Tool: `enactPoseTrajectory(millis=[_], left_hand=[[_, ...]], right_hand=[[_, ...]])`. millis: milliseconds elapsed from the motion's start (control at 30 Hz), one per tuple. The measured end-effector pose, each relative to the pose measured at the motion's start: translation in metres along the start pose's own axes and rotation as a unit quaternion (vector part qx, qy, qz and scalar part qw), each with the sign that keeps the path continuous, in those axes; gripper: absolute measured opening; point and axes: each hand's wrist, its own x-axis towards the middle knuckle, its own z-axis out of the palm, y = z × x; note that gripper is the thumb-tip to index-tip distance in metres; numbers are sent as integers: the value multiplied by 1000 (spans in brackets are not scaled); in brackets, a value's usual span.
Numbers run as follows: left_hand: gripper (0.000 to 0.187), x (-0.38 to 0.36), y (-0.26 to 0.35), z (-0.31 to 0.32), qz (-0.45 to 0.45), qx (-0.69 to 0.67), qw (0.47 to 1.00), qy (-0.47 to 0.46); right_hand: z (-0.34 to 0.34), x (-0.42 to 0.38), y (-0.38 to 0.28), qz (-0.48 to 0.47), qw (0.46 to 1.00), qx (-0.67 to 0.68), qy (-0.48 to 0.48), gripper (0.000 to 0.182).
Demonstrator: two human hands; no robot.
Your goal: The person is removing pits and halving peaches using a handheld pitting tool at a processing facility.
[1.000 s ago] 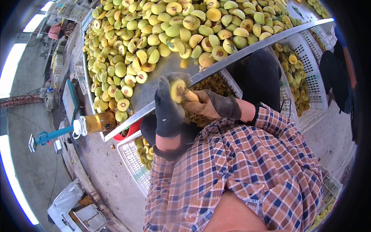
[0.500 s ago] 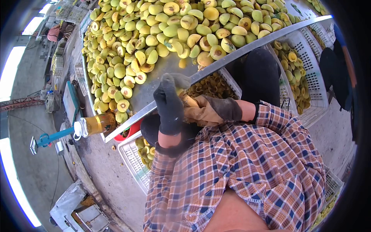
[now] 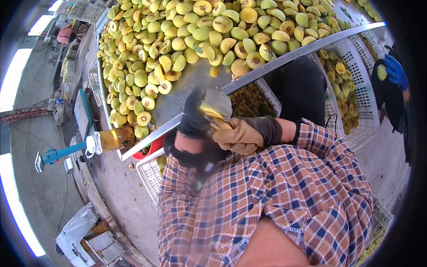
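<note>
My left hand (image 3: 198, 113), in a dark glove with a grey palm, is blurred and closed round a yellow-green fruit piece (image 3: 211, 110). Just right of it and touching or nearly touching, my right hand (image 3: 241, 135) wears a tan glove with a brown cuff. Its fingers are closed round something small and yellowish that I cannot make out. Both hands are in front of my checked shirt, by the metal edge (image 3: 267, 67) of a work table. Halved green-yellow fruits (image 3: 178, 42), some showing brown centres, are heaped on that table.
A crate of brown fruit pieces (image 3: 251, 101) sits beneath the table edge. Another crate (image 3: 365, 104) holds fruit halves at the right, near a person's blue-gloved hand (image 3: 396, 72). A capped jar (image 3: 111, 140), red container (image 3: 155, 148) and white crate (image 3: 149, 175) are at the left.
My left hand has turned and moved slightly, showing its grey palm and the fruit piece. A co-worker's blue-gloved hand now shows at the right edge. The view has shifted slightly.
</note>
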Motion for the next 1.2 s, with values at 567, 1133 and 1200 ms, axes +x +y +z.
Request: enactPoseTrajectory(millis=[567, 1133, 1200], left_hand=[[60, 23, 39, -145, -117, 758, 602, 222], [42, -21, 50, 4, -119, 383, 871, 285], [40, -18, 52, 19, -102, 426, 858, 269]], right_hand=[[-39, -34, -8, -113, 752, -408, 505, 30], [21, 11, -29, -221, 685, -578, 385, 24], [21, 10, -28, -221, 670, -587, 397, 28]])
